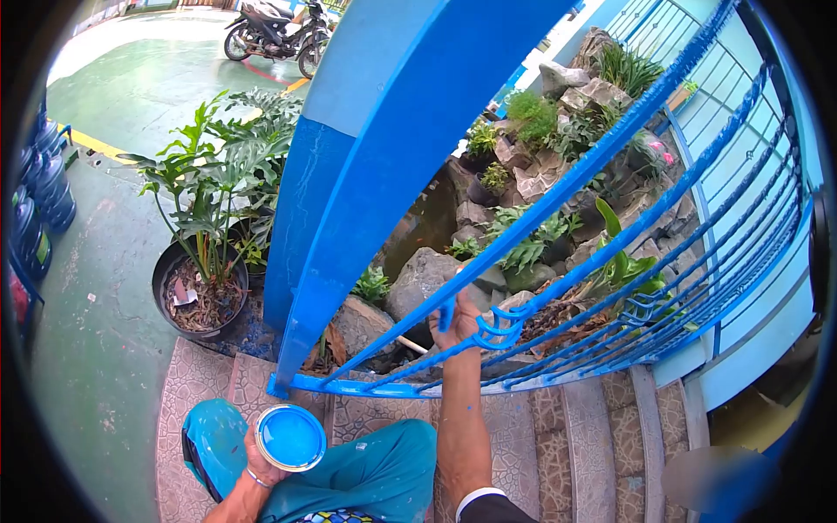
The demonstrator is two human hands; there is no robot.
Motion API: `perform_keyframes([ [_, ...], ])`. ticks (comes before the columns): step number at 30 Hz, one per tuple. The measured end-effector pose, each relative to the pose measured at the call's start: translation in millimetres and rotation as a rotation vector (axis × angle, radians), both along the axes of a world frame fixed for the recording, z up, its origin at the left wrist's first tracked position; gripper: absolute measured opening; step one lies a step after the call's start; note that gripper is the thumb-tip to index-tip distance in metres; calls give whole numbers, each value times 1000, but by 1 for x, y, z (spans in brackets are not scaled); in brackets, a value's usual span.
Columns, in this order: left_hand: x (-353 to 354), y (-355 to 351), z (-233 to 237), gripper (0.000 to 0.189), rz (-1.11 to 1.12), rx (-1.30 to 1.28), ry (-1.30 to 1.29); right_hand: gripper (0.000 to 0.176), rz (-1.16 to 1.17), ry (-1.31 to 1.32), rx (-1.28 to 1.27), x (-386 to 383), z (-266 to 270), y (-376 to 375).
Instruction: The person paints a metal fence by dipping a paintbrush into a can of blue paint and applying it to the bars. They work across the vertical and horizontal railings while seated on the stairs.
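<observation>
My left hand [260, 457] grips an open can of blue paint [291, 438] from its left side, over my lap. My right arm reaches up to the metal railing [558, 196], and my right hand [459, 321] is closed among its bars, beside a curled blue ornament [499, 329]. A pale stick-like handle [411, 345] juts out below that hand, and a blue-coated piece shows at its fingers, which looks like a paintbrush. Bars partly cover the fingers. The railing and the thick post [349, 200] beside it are blue.
Behind the railing lie rocks [427, 279], plants and a small pond [423, 227]. A potted plant [202, 288] stands left of the post. Stone-patterned steps [506, 427] run below the railing. Large blue water bottles [44, 187] line the left edge; a motorcycle [277, 33] is parked at the back.
</observation>
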State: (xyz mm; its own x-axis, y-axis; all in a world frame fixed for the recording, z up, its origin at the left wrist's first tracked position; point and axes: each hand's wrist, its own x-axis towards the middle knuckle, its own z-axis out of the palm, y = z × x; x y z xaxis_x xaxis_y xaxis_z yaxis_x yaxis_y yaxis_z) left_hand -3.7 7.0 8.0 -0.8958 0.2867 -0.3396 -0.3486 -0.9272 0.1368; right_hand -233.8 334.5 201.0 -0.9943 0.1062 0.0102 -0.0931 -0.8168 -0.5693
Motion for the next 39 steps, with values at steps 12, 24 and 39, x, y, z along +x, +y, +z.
perform_keyframes([
  [12,3,6,51,79,-114,15,-63,24,-796,-23,1263,94,-37,-42],
  [24,24,23,80,73,-185,13,38,19,-1147,681,1294,221,18,-34],
  [39,35,20,69,82,-170,151,27,33,-1102,798,1626,202,70,-39],
])
